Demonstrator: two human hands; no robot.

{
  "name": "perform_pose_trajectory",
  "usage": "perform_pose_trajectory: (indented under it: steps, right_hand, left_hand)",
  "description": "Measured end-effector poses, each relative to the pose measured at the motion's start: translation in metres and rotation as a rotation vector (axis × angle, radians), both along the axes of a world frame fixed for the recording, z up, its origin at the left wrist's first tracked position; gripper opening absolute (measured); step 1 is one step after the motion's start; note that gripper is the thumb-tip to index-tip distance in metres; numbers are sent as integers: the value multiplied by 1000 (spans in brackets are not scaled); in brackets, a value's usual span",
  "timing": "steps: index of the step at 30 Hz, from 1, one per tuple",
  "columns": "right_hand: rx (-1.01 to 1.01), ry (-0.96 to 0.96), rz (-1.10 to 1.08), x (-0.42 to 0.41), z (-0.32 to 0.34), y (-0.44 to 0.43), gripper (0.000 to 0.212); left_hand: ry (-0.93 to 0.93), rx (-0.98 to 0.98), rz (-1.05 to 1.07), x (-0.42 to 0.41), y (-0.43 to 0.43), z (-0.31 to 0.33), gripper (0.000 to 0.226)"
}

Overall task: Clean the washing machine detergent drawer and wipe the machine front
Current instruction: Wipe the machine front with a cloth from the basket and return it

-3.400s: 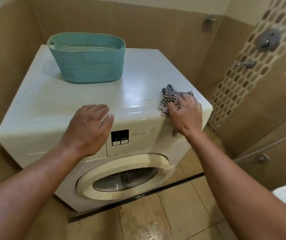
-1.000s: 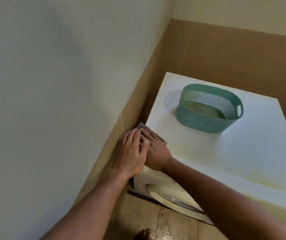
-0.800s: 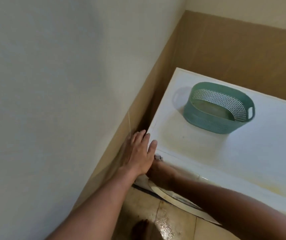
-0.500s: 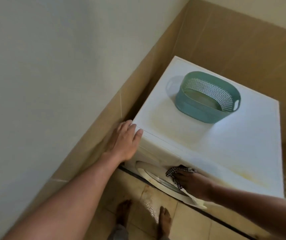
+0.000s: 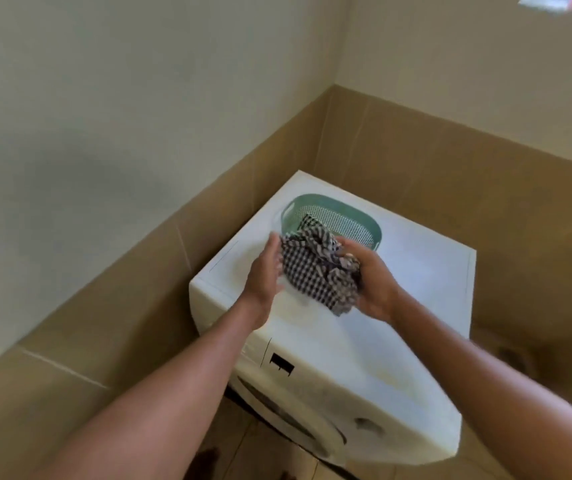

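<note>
A white front-loading washing machine [image 5: 398, 327] stands in a tiled corner, with its control panel [image 5: 281, 363] and round door [image 5: 295, 417] facing down-left. Above its top I hold a crumpled black-and-white checked cloth [image 5: 315, 268] between both hands. My right hand [image 5: 371, 282] grips the cloth's bunched right side. My left hand [image 5: 267, 268] presses flat against its left edge, fingers extended. The detergent drawer front sits left of the panel and looks closed.
A teal perforated plastic basket [image 5: 346, 216] sits on the machine's top at the back, partly hidden by the cloth. Tan tiled walls [image 5: 173, 271] close in on the left and behind. The tiled floor [image 5: 256, 455] lies below the door.
My right hand lifted the cloth from the machine's door area up over the top. My left hand left the machine's front left corner and came to the cloth. The view pulled back.
</note>
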State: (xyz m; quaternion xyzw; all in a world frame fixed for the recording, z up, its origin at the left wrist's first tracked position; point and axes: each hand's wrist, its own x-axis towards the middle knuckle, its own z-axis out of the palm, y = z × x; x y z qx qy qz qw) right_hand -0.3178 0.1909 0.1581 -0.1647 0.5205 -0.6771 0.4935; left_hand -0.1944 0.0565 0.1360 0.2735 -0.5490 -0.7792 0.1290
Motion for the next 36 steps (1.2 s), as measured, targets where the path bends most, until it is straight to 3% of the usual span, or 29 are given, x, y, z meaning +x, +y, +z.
perform_pose_trajectory:
  steps: [3,6,9,12,15,17,19,20,22,25,29,33,36]
  right_hand:
    - [-205,-403,89,9,-1,4,77]
    - [-286,-502,111,5,-4,9,98]
    - [-190,-386,72,-9,-5,13,81]
    - [50,-216,19,-20,-4,15,81]
    - [239,-15,-41,-23,-8,10,75]
    - [251,25,-193,-25,-10,1,59]
    - [233,23,-415,-29,-12,-8,31]
    - [226,-2,-518,-33,-14,-11,27]
    - [159,-131,-595,-43,-13,-15,36]
    - [47,-270,-431,-59,-8,-17,51]
    - [165,-29,-425,-97,9,-16,44]
    - [240,338,-601,-120,21,-17,33]
    - [448,533,-666,-123,16,-24,39]
  left_hand:
    - [139,387,-106,-4,-4,12,86]
    - [32,329,-131,-7,-12,23,55]
    - [-124,170,-63,-18,-18,24,38]
    - [-197,-118,27,-37,-22,28,33]
    - [-203,-503,-69,-60,-25,43,42]
    - [-207,-622,-112,-81,-32,53,54]
    - [-209,-575,-134,-101,-44,59,60]
    - [-206,-508,-157,-110,-52,61,62]
    - [-224,-392,-226,-127,-66,64,63]
    - [-273,-317,-333,-143,-81,61,55]
    - [-192,-197,-423,-165,-102,66,34]
    - [5,-222,-391,-185,-104,67,40]
    - [47,-220,-325,-192,-95,55,32]
